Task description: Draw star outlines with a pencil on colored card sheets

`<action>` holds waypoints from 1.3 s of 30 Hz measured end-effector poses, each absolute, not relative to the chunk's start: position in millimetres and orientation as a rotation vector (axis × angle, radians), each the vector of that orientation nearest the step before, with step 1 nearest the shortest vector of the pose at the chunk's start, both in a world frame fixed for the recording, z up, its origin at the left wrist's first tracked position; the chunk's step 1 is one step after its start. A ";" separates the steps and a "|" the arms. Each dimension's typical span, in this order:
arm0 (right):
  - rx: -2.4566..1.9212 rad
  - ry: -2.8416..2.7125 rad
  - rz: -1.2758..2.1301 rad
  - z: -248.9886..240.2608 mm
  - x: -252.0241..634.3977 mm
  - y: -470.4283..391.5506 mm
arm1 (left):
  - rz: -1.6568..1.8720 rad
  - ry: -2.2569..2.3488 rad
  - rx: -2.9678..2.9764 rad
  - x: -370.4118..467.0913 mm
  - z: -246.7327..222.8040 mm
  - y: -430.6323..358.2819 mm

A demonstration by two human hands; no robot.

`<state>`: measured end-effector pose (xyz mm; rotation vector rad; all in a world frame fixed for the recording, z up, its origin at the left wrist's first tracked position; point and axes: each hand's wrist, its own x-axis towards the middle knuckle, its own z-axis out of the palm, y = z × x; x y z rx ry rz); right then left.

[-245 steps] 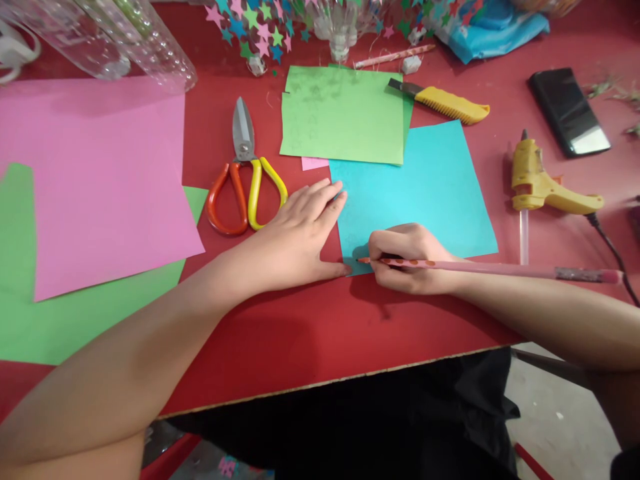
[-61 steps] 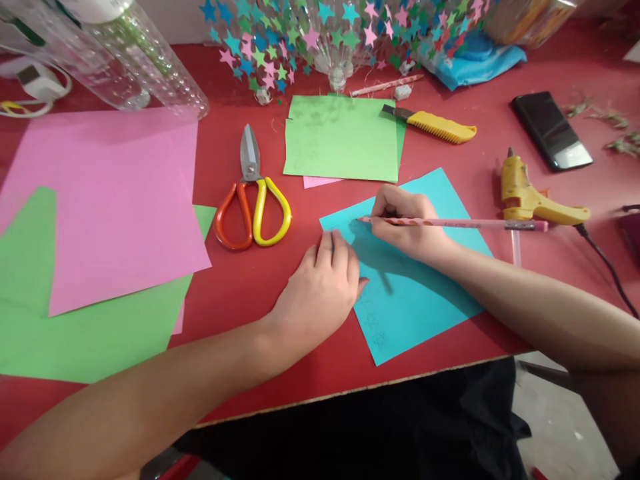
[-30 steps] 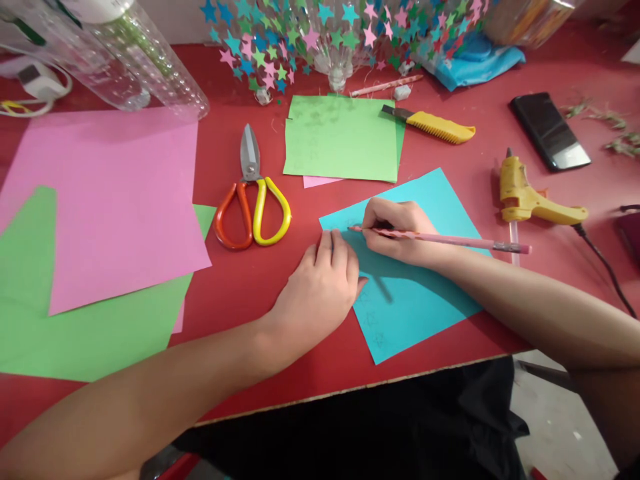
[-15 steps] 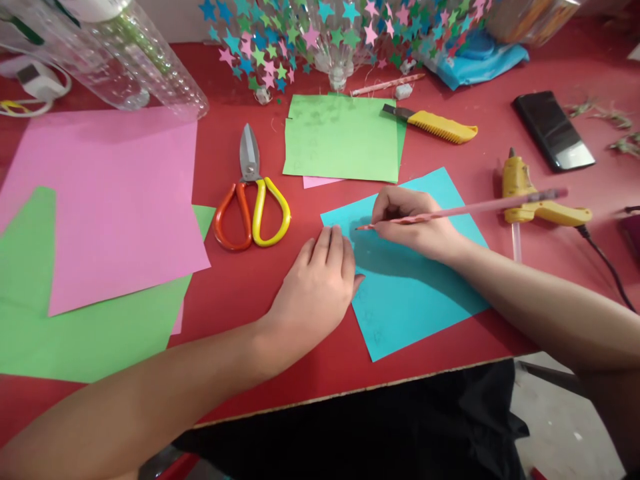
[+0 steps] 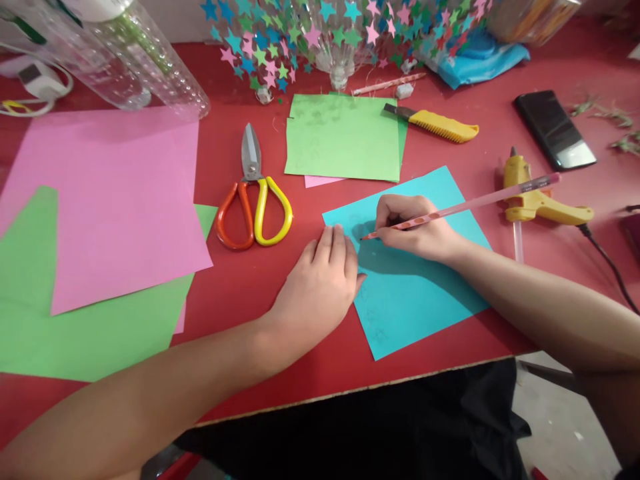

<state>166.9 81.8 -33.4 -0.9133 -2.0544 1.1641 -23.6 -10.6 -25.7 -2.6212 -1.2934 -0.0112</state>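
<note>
A blue sheet of paper [image 5: 425, 293] lies at an angle on the red table, with faint pencil marks along its left side. My left hand [image 5: 325, 280] rests flat on the sheet's left edge, fingers stretched out. In my right hand [image 5: 417, 227] is a pink pencil [image 5: 480, 200], its tip touching or just above the paper near the left hand's fingertips. Scissors [image 5: 253, 193] with one red and one yellow handle lie left of the sheet. Behind it is a light green paper [image 5: 345, 140] with a darker green and a pink piece beneath.
Pink paper [image 5: 125, 207] overlaps green paper [image 5: 115, 333] at left, near clear plastic bottles [image 5: 150, 60]. A yellow cutter [image 5: 443, 125], phone [image 5: 555, 130] and yellow glue gun [image 5: 520, 190] lie at right. Star decorations [image 5: 340, 33] stand at the back, beside a blue packet [image 5: 480, 60].
The pencil tip has shifted slightly right and toward me, and its back end has swung away from me. My left hand stays on the sheet.
</note>
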 end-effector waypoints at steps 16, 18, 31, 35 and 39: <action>-0.946 -2.044 0.972 -37.3 162.7 80.2 | -0.020 -1.265 -2.615 -23.6 -26.6 -10.1; -0.953 -2.042 0.963 -37.2 162.4 80.0 | -0.021 -1.274 -2.628 -23.5 -26.5 -9.9; -0.921 -2.044 1.031 -35.3 164.3 79.4 | -0.038 -1.267 -2.624 -23.8 -25.5 -10.1; -0.918 -2.041 1.064 -34.6 165.1 80.3 | -0.038 -1.263 -2.625 -24.0 -25.6 -9.6; -0.894 -2.038 1.086 -34.1 165.0 80.5 | -0.031 -1.271 -2.627 -24.1 -26.2 -9.4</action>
